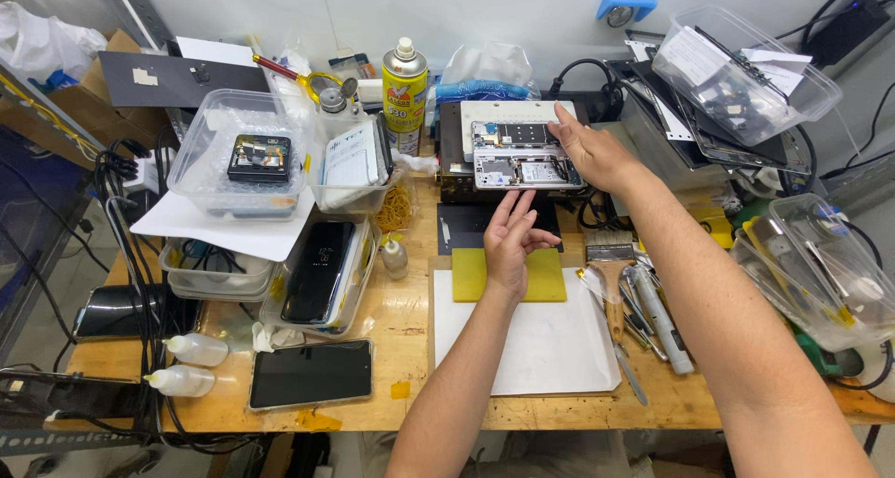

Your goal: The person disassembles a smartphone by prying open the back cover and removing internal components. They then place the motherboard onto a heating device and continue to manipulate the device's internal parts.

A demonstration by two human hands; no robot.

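An opened phone body [518, 155] lies flat on a small black platform [451, 175] at the back of the bench. The right hand [589, 152] steadies its far edge, fingers spread; the left hand [511, 240] hovers open below, over a yellow pad [550, 278]

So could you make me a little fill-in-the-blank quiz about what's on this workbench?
1. The right hand rests on an opened ____ lying on a dark block.
2. The left hand hovers over a ____ coloured mat.
3. The spray can behind the rubber bands is mostly ____.

Missing words: phone; yellow; yellow
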